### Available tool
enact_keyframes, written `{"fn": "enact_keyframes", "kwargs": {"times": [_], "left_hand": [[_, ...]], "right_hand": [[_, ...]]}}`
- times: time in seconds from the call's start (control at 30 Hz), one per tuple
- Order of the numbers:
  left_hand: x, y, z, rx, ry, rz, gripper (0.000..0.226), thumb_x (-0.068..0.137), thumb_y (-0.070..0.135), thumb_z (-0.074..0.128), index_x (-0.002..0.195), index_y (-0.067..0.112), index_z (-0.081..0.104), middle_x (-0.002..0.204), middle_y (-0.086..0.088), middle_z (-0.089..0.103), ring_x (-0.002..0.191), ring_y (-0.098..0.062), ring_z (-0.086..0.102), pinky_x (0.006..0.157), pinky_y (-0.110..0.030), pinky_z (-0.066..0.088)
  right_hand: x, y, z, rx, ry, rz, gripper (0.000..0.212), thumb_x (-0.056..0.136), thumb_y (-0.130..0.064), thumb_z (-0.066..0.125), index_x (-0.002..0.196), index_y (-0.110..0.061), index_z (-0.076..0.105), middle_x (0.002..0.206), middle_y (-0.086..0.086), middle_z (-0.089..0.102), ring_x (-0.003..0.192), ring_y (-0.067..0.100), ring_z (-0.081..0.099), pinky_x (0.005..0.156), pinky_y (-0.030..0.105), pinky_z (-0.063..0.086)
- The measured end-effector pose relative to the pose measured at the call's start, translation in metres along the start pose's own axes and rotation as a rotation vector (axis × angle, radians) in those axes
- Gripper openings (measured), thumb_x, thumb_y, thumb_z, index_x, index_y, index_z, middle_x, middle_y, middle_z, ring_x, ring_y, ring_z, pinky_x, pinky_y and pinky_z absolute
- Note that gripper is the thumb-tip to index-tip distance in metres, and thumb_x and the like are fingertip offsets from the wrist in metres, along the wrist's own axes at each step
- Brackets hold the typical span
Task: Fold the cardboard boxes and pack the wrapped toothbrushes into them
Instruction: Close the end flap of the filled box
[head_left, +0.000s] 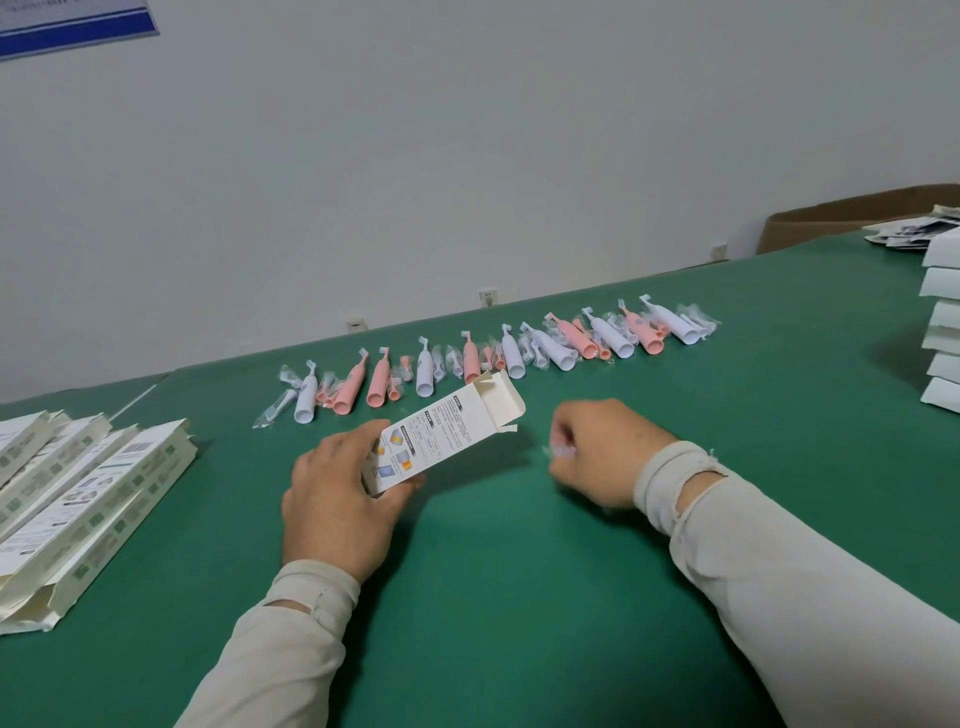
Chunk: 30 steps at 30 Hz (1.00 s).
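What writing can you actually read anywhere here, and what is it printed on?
None can be quoted.
Box in the left hand: printed text blocks and small pictures, too small to read.
Box stack at left: print and green marks, blurred.
Poster on the wall: blue band, lettering illegible.
Toothbrushes: no visible text.

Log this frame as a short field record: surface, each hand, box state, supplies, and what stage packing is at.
surface: green table
left hand: grips the printed box at its near end
box state: folded into shape, far end open, flaps up
right hand: curled round a small clear-wrapped piece; what it is cannot be told
toothbrushes: pink and white, in a row along the far side
box stacks: printed boxes at left, white boxes at right
stage: nothing visibly in the box yet
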<state>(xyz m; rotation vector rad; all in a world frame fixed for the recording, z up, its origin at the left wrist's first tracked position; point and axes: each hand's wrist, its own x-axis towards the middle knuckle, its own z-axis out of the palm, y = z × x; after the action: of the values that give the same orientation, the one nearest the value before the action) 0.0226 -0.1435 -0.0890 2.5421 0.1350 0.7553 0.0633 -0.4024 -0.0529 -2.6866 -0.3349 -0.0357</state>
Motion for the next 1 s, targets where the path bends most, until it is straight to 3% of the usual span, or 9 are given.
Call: {"fn": "enact_keyframes", "kwargs": {"times": [0.1,0.2,0.33,0.57,0.63,0.73,0.8,0.9,1.0], "left_hand": [[0.001,0.001,0.0,0.005,-0.002,0.003,0.053,0.076,0.043,0.079,0.125,0.044,0.059,0.12,0.009,0.061,0.113,-0.025,0.047,0.097,-0.045,0.041],[0.001,0.002,0.0,0.004,-0.011,0.015,0.054,0.076,0.044,0.079,0.126,0.042,0.058,0.121,0.01,0.061,0.115,-0.024,0.046,0.098,-0.045,0.04],[0.001,0.001,0.001,-0.009,-0.03,0.053,0.055,0.076,0.044,0.079,0.126,0.043,0.058,0.121,0.011,0.061,0.115,-0.022,0.047,0.099,-0.043,0.039],[-0.001,0.005,0.003,-0.063,-0.041,0.15,0.059,0.073,0.037,0.083,0.126,0.042,0.058,0.12,0.013,0.061,0.114,-0.019,0.048,0.096,-0.035,0.034],[-0.001,0.005,0.002,-0.062,-0.032,0.145,0.058,0.073,0.036,0.083,0.126,0.042,0.059,0.12,0.013,0.061,0.113,-0.02,0.048,0.096,-0.036,0.036],[-0.001,0.006,0.001,-0.057,-0.031,0.14,0.058,0.074,0.037,0.083,0.126,0.042,0.059,0.121,0.012,0.061,0.114,-0.021,0.048,0.098,-0.041,0.038],[-0.002,0.007,0.001,-0.063,-0.027,0.15,0.058,0.073,0.035,0.083,0.126,0.041,0.059,0.121,0.013,0.061,0.113,-0.021,0.048,0.098,-0.042,0.039],[-0.003,0.008,0.002,-0.054,-0.026,0.175,0.06,0.072,0.034,0.084,0.126,0.04,0.06,0.121,0.013,0.061,0.115,-0.02,0.049,0.099,-0.041,0.038],[-0.003,0.006,0.004,-0.073,-0.037,0.182,0.061,0.071,0.032,0.086,0.125,0.041,0.059,0.12,0.016,0.06,0.114,-0.018,0.049,0.097,-0.038,0.036]], "right_hand": [[-0.001,0.003,-0.007,0.661,0.321,-0.044,0.016,0.088,-0.013,0.063,0.089,-0.029,0.058,0.077,-0.001,0.061,0.05,0.007,0.06,0.055,0.024,0.048],[-0.004,-0.003,-0.01,1.156,0.47,-0.117,0.018,0.09,-0.005,0.067,0.087,-0.022,0.062,0.083,0.006,0.063,0.062,0.018,0.073,0.052,0.026,0.055],[-0.001,-0.006,0.004,0.931,0.651,-0.106,0.016,0.086,-0.02,0.073,0.085,-0.032,0.063,0.078,-0.003,0.067,0.066,0.016,0.068,0.059,0.03,0.053],[-0.005,-0.016,0.018,0.943,0.503,-0.083,0.011,0.083,-0.023,0.079,0.089,-0.029,0.072,0.088,-0.005,0.074,0.082,0.018,0.073,0.078,0.04,0.061],[-0.006,-0.019,0.02,0.877,0.528,-0.098,0.012,0.086,-0.021,0.074,0.093,-0.031,0.074,0.095,-0.012,0.071,0.082,0.008,0.071,0.082,0.033,0.06],[-0.008,-0.022,0.015,0.72,0.603,-0.123,0.018,0.087,-0.018,0.071,0.084,-0.036,0.072,0.093,-0.019,0.063,0.078,-0.006,0.063,0.072,0.007,0.048],[-0.009,-0.023,0.016,0.702,0.591,-0.095,0.018,0.085,-0.018,0.072,0.076,-0.033,0.071,0.078,-0.018,0.067,0.069,-0.005,0.061,0.062,0.008,0.045],[-0.009,-0.028,0.017,0.776,0.468,-0.076,0.013,0.088,-0.016,0.067,0.078,-0.026,0.066,0.063,-0.018,0.066,0.053,0.0,0.057,0.054,0.021,0.047],[-0.011,-0.029,0.013,0.853,0.186,-0.129,0.015,0.094,-0.01,0.051,0.088,-0.021,0.058,0.054,-0.017,0.063,0.047,0.004,0.052,0.052,0.027,0.041]]}}
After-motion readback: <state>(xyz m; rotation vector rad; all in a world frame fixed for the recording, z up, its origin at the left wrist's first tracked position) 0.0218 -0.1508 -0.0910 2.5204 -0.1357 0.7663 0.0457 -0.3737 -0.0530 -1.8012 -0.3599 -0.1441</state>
